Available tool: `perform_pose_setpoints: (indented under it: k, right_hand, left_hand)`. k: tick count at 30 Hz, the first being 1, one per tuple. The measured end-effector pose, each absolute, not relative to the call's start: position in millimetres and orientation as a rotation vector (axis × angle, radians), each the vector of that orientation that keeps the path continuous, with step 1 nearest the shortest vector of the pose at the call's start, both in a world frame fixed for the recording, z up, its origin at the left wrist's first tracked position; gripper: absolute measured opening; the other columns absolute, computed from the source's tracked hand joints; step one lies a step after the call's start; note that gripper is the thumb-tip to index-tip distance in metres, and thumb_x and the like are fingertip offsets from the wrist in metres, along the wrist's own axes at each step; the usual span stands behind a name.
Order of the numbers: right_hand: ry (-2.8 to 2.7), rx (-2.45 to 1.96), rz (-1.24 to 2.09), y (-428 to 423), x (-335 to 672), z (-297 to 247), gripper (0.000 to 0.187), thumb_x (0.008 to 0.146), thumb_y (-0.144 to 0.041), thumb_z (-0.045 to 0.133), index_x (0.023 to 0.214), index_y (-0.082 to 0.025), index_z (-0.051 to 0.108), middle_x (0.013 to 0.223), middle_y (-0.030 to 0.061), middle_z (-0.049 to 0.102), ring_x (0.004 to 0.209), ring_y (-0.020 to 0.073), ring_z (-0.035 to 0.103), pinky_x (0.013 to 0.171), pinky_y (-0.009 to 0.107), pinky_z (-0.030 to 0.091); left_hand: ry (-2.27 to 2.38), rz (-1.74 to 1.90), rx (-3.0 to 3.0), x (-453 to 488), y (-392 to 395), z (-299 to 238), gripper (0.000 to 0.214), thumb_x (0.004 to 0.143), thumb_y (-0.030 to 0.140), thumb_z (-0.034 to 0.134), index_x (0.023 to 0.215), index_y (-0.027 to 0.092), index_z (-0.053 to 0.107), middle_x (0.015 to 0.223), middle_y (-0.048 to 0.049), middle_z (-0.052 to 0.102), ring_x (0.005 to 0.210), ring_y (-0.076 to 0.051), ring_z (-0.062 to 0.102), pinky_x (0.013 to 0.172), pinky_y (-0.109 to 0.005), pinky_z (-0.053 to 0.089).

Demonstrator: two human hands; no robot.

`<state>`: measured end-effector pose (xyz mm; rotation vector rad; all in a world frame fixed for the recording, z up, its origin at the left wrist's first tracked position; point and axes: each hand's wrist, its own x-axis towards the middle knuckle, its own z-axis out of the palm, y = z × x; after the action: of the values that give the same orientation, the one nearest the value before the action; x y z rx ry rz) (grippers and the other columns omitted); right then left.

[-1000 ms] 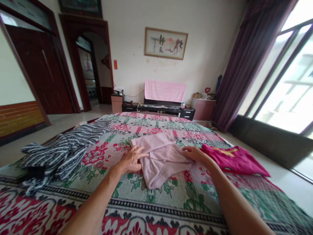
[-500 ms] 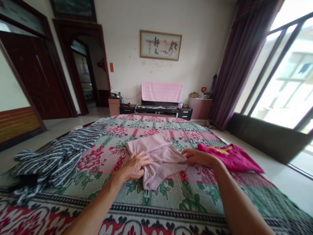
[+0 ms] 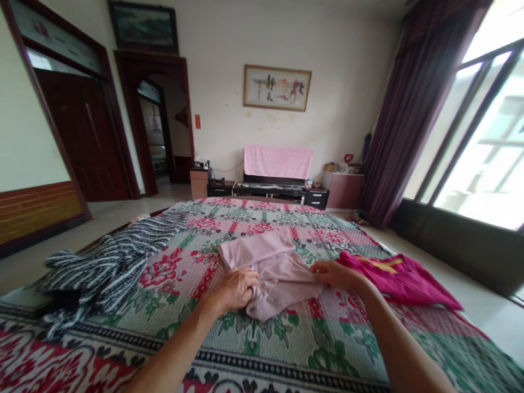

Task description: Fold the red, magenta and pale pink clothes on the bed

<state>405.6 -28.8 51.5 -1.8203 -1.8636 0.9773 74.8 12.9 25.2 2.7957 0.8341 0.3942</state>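
Note:
A pale pink garment [image 3: 278, 267], partly folded, lies on the flowered bedspread [image 3: 262, 218] in front of me. Its far part forms a neat flat fold, while the near part is creased and loose. My left hand [image 3: 238, 288] is closed on the garment's left edge, fingers curled over the cloth. At the opposite side, my right hand [image 3: 333, 274] pinches the garment's right end between thumb and fingers. Just beyond that hand lies a folded magenta garment [image 3: 409, 281] with a yellow print.
A black-and-white striped garment [image 3: 123, 256] is heaped along the bed's left side. Past the bed's far edge stands a low black cabinet [image 3: 221, 189] with a pink cloth [image 3: 278, 160] draped over what stands on it. Purple curtains [image 3: 393, 120] hang beside the window at right.
My left hand's fingers have curled in from lying flatter and now grip the garment's left edge. The right hand keeps its pinch. The whole view has tilted up and shifted slightly left.

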Motion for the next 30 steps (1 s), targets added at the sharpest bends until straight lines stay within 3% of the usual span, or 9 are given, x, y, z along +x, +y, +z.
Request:
perform_pose_setpoints:
  k: [5, 12, 15, 18, 21, 25, 30]
  right_hand:
    - [-1.514, -1.536, 1.239, -21.6, 410.1, 49.4, 0.019, 0.070, -0.032, 0.062, 0.082, -0.018, 0.061, 0.065, -0.0020, 0.055, 0.053, 0.0080, 0.047, 0.050, 0.020, 0.038]
    - [-1.020, -1.237, 1.283, 55.1, 376.1, 80.4, 0.010, 0.071, -0.022, 0.063, 0.073, -0.017, 0.055, 0.064, 0.0013, 0.058, 0.055, 0.0092, 0.053, 0.056, 0.021, 0.046]
    - [-0.957, -1.317, 0.940, 87.9, 355.3, 74.3, 0.008, 0.073, -0.021, 0.059, 0.079, -0.017, 0.057, 0.070, 0.0034, 0.062, 0.063, 0.0129, 0.059, 0.060, 0.025, 0.049]
    - [-0.960, -1.443, 0.641, 98.1, 350.2, 54.4, 0.027, 0.068, -0.021, 0.058, 0.095, -0.020, 0.060, 0.079, 0.0025, 0.064, 0.073, 0.0152, 0.061, 0.065, 0.025, 0.047]
    - [-1.112, -1.752, 0.280, 95.1, 360.5, 33.0, 0.034, 0.067, -0.027, 0.058, 0.099, -0.017, 0.065, 0.087, 0.0065, 0.068, 0.084, 0.0202, 0.061, 0.072, 0.027, 0.045]
    - [-1.369, -1.990, 0.248, 95.1, 373.6, 14.1, 0.041, 0.073, -0.041, 0.055, 0.100, -0.013, 0.068, 0.088, 0.0097, 0.070, 0.082, 0.0227, 0.064, 0.069, 0.028, 0.044]
    - [-1.510, -2.042, 0.205, 107.1, 366.6, 2.9, 0.041, 0.077, -0.044, 0.052, 0.102, -0.016, 0.068, 0.090, 0.0105, 0.070, 0.084, 0.0224, 0.064, 0.067, 0.026, 0.043]
  left_hand:
    - [0.966, 0.556, 2.602, 81.9, 11.9, 34.6, 0.028, 0.072, 0.012, 0.042, 0.079, 0.019, 0.069, 0.084, -0.0036, 0.070, 0.080, -0.016, 0.061, 0.075, -0.023, 0.044]
    - [1.292, 0.858, 1.824, 79.9, 55.5, 48.3, 0.028, 0.077, 0.029, 0.046, 0.081, 0.013, 0.068, 0.074, -0.0038, 0.068, 0.068, -0.016, 0.059, 0.058, -0.023, 0.040]
    - [1.652, 0.988, 1.616, 76.6, 76.6, 42.9, 0.033, 0.079, 0.036, 0.046, 0.088, 0.012, 0.067, 0.081, -0.0086, 0.070, 0.073, -0.020, 0.063, 0.061, -0.026, 0.042]
    - [1.902, 1.000, 1.790, 70.0, 82.4, 32.1, 0.037, 0.078, 0.040, 0.051, 0.100, 0.014, 0.064, 0.096, -0.0126, 0.070, 0.091, -0.023, 0.063, 0.074, -0.027, 0.044]
    - [1.978, 0.934, 1.918, 64.6, 77.1, 19.5, 0.056, 0.077, 0.046, 0.053, 0.119, 0.009, 0.055, 0.107, -0.0177, 0.066, 0.101, -0.025, 0.061, 0.085, -0.030, 0.043]
    - [1.962, 0.864, 2.000, 64.4, 71.0, 9.3, 0.064, 0.078, 0.048, 0.052, 0.125, 0.004, 0.048, 0.103, -0.0217, 0.066, 0.098, -0.029, 0.062, 0.083, -0.034, 0.045]
    - [1.889, 0.926, 1.998, 69.5, 73.1, 5.2, 0.053, 0.075, 0.027, 0.056, 0.126, 0.011, 0.049, 0.102, -0.0178, 0.067, 0.091, -0.027, 0.064, 0.078, -0.034, 0.046]
